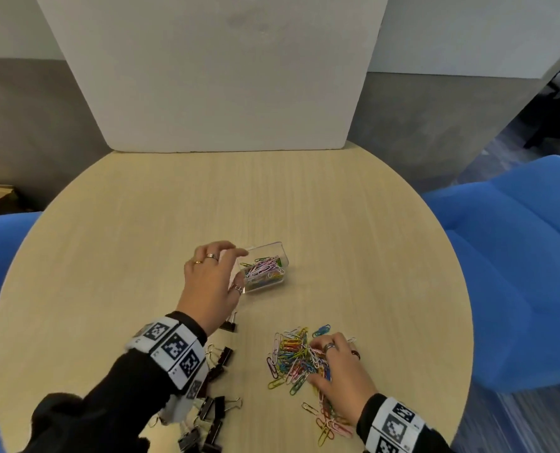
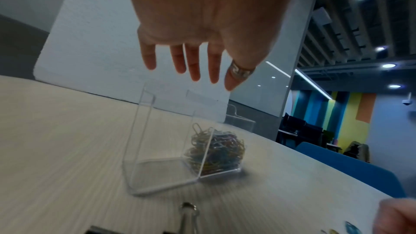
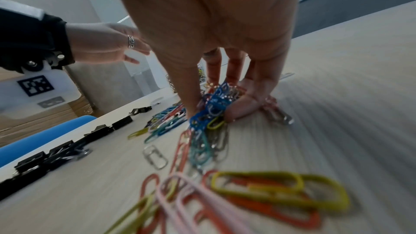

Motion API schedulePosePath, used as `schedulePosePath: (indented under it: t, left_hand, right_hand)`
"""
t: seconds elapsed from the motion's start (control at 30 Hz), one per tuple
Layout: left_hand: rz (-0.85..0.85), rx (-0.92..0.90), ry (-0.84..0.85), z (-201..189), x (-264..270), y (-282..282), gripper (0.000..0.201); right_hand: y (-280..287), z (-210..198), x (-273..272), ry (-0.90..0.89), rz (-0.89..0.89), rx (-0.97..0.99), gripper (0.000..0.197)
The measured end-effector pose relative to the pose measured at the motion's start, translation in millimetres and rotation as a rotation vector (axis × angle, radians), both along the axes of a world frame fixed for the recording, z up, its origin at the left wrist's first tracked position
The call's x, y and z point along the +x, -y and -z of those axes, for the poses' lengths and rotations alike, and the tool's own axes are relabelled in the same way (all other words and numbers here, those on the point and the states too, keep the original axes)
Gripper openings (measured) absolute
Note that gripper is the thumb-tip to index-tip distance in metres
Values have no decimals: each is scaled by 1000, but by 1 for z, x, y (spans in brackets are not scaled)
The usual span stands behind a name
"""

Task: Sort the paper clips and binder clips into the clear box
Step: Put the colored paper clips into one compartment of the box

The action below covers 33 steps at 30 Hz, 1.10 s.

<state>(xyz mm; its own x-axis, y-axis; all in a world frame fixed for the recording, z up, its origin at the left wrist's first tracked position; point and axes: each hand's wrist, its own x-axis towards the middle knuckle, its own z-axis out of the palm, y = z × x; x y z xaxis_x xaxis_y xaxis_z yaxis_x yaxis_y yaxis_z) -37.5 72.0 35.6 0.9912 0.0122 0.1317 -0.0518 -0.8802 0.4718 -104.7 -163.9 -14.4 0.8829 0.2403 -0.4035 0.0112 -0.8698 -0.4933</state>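
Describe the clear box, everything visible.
The clear box is a small open-topped container of transparent plastic with rounded corners, standing upright on the round wooden table. An inner wall splits it in two: the right compartment holds a heap of coloured paper clips, the left one looks empty. The left hand hovers above its left end, fingers spread; no contact is visible in the left wrist view.

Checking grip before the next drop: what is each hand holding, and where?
Right hand pinches a paper clip bunch between thumb and fingers, on the pile. Left hand holds nothing.
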Motion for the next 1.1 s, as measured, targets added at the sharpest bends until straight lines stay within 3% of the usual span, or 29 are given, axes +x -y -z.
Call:
schedulePosePath:
  t: [0.1,0.2,0.53,0.8,1.1]
  left_hand:
    - [-16,101,-238,4,10,0,59]
    - [22,114,-351,12,17,3,77]
    - [67,103,-362,19,14,0,72]
    - [71,101,-359,20,14,-1,76]
    - [73,73,-352,21,13,-2,74]
  right_hand:
    - [3,2,11,-11,3,24,32]
    - [5,-1,23,-28,-12,23,23]
    - [5,-28,54,-21,25,91,14]
    - [-61,-75,112,311,-108,278,14]
    - [-87,-40,122,427,-379,116,29]
